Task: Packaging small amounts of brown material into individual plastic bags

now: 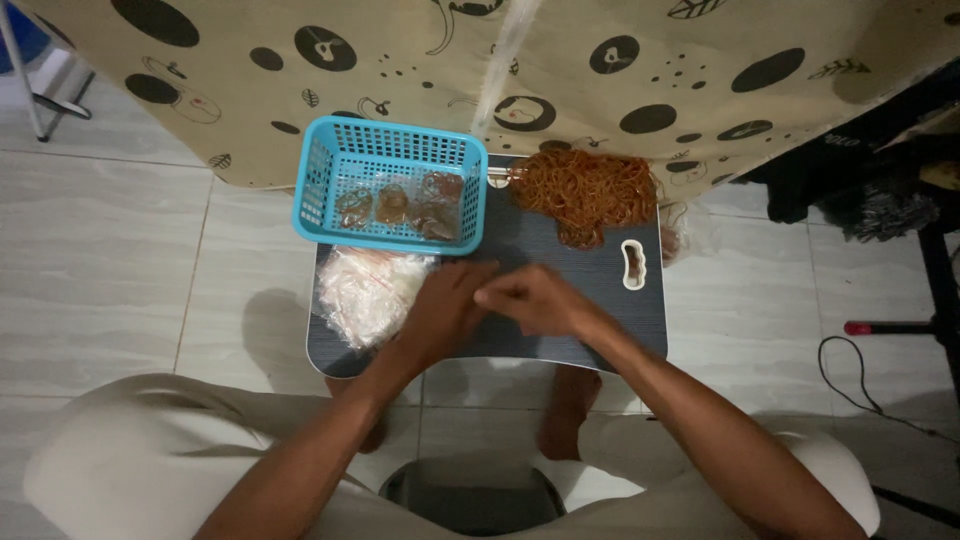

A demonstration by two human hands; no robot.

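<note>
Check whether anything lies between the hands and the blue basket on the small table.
Nothing visible does. The left hand and right hand meet on the dark tabletop, just below the blue basket. The clear bag pile and rubber band heap lie off to the sides.

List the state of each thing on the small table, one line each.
Blue basket: upright, holding a few filled small bags.
Rubber bands: loose heap, unbagged.
Clear plastic bags: piled flat, seemingly empty.
Left hand: on the table beside the bags, fingers curled.
Right hand: fingers pinched together, touching the left.
</note>
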